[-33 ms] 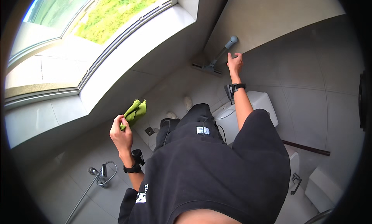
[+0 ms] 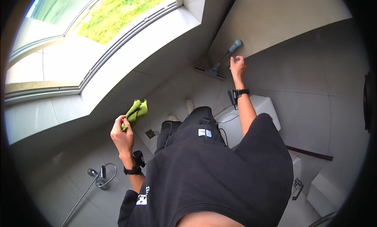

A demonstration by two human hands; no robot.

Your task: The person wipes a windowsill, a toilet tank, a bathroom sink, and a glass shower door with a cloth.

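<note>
So, green cloth (image 2: pixel 137 111) in left grip (image 2: pixel 123 137)

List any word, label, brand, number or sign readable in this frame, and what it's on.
White lettering on the black shirt, at its left side: partly turned away; I'm not copying it out.
White label on the dark clothing near the waist: marks too small to read.
Green cloth and squeegee: no text visible.
</note>
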